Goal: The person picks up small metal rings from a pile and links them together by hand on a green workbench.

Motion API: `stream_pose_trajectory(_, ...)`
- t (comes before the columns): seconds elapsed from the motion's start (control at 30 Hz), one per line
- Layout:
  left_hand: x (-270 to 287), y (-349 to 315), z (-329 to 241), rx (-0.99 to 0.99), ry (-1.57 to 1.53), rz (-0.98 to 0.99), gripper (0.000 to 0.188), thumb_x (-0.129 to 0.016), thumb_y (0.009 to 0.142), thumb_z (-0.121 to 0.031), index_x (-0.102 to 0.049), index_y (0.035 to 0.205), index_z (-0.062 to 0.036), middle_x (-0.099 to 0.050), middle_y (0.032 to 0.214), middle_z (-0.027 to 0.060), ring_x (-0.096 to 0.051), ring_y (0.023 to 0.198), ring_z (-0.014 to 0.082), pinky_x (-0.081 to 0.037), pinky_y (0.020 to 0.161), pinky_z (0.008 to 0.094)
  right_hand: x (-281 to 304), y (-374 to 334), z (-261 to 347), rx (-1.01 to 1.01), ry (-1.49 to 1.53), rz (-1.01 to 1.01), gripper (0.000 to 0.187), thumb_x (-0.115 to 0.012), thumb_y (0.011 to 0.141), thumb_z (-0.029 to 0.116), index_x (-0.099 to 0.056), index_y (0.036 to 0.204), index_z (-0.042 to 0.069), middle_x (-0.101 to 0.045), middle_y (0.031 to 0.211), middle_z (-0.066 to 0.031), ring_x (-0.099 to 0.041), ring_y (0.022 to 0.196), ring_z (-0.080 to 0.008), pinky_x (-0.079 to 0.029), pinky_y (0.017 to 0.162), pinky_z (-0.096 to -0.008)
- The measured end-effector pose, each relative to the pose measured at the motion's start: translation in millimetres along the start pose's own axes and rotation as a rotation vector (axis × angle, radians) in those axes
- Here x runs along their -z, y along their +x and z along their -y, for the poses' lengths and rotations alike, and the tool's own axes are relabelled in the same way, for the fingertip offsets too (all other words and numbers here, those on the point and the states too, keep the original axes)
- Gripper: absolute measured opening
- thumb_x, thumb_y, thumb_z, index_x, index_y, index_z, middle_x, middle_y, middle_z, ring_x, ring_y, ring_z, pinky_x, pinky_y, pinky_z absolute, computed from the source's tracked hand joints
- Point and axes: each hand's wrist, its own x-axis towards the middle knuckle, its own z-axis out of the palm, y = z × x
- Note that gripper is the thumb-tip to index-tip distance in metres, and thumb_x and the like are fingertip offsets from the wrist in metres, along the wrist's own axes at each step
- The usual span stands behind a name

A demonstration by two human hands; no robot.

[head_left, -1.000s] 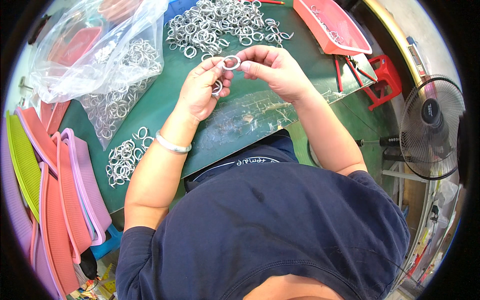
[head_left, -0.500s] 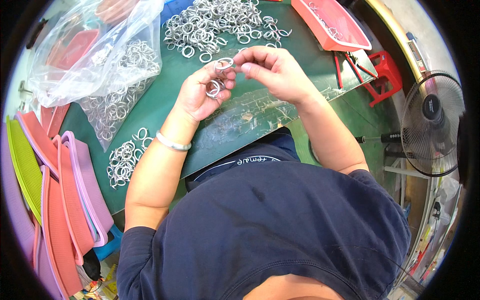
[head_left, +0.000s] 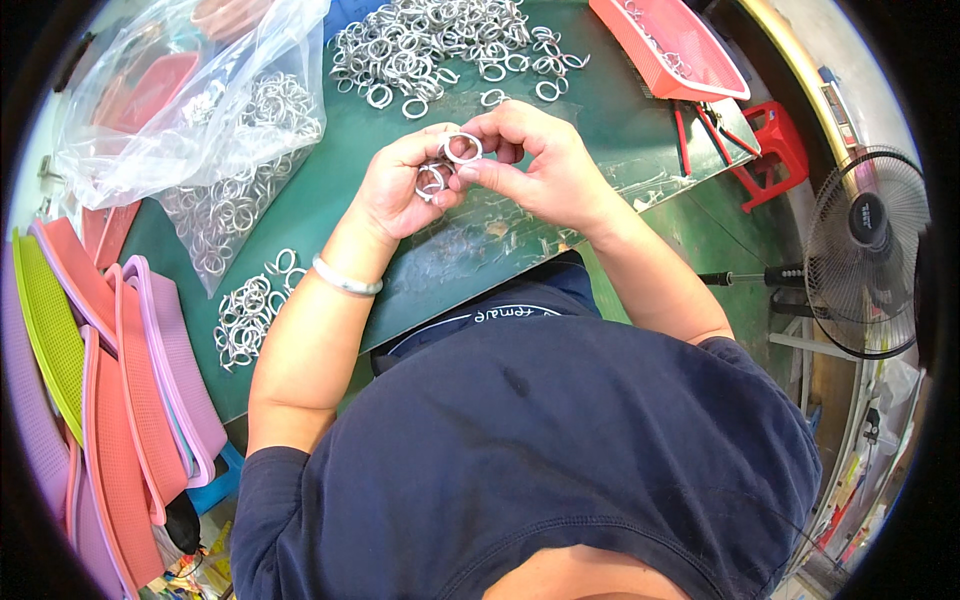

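Between my two hands is a silvery metal ring [head_left: 463, 148], pinched by the fingertips of both. My left hand [head_left: 403, 185] also cups a few more metal rings [head_left: 431, 181] against its curled fingers. Coming in from the right, my right hand [head_left: 535, 160] has thumb and forefinger closed on the upper ring's edge. Beyond my hands lies a large heap of metal rings [head_left: 430, 45] on the green tabletop [head_left: 470, 245]. A smaller pile of rings [head_left: 250, 315] rests by my left forearm, which wears a pale bangle.
A clear plastic bag [head_left: 225, 190] of rings slumps at the left. Stacked pink, purple and green baskets [head_left: 130, 390] stand beside the table. A pink tray [head_left: 675, 50] holding some rings sits at the far right, near a red stool [head_left: 770, 155] and a fan [head_left: 865, 250].
My right hand has moved slightly left and closed on the upper ring. That ring has tipped from nearly edge-on to face upward, now gripped by both hands.
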Motion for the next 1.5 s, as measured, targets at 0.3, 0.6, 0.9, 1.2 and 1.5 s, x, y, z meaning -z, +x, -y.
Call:
stream_pose_trajectory(0.3,2,2,4,-0.032,0.039,-0.011,0.013,-0.048,0.083,-0.017,-0.052,0.079,-0.0057,-0.052,0.072,0.0001,-0.048,0.055,0.0073,-0.034,0.04,0.0178,-10,-4,12,0.081,-0.172,-0.107,0.022,-0.07,0.066,0.012,-0.06,0.084,0.005,-0.055,0.072,-0.0061,-0.056,0.062,-0.0179,-0.045,0.055,-0.0268)
stream_pose_trajectory(0.6,11,4,6,-0.032,0.034,0.028,0.02,-0.049,0.082,-0.015,-0.053,0.095,0.0001,-0.052,0.079,0.0049,-0.049,0.059,0.007,-0.039,0.047,0.0166,-13,-4,13,0.114,-0.227,-0.137,0.022,-0.07,0.066,0.015,-0.059,0.082,0.004,-0.055,0.072,-0.0067,-0.057,0.064,-0.0201,-0.046,0.055,-0.0291)
stream_pose_trajectory(0.9,-1,3,6,-0.003,0.085,-0.073,0.015,-0.048,0.082,-0.016,-0.054,0.079,-0.0033,-0.05,0.071,0.0017,-0.043,0.053,0.0048,-0.032,0.039,0.0164,-14,-3,12,0.073,-0.239,-0.155,0.02,-0.069,0.068,0.019,-0.06,0.079,0.004,-0.055,0.07,-0.0068,-0.056,0.06,-0.0193,-0.045,0.054,-0.0289)
stream_pose_trajectory(1.2,7,4,7,0.018,0.038,0.018,0.018,-0.049,0.082,-0.017,-0.053,0.09,-0.0008,-0.05,0.075,0.0025,-0.045,0.055,0.0052,-0.034,0.04,0.0157,-16,-3,11,0.046,-0.236,-0.173,0.02,-0.068,0.069,0.019,-0.06,0.077,0.003,-0.055,0.068,-0.0069,-0.056,0.059,-0.0187,-0.045,0.054,-0.0292)
stream_pose_trajectory(1.5,2,3,8,0.012,0.071,-0.012,0.017,-0.048,0.083,-0.017,-0.052,0.088,-0.0011,-0.047,0.069,0.0001,-0.043,0.053,0.0052,-0.033,0.039,0.0168,-16,-4,12,0.018,-0.249,-0.174,0.02,-0.068,0.07,0.02,-0.059,0.075,0.003,-0.055,0.068,-0.0066,-0.057,0.059,-0.0185,-0.046,0.053,-0.0293)
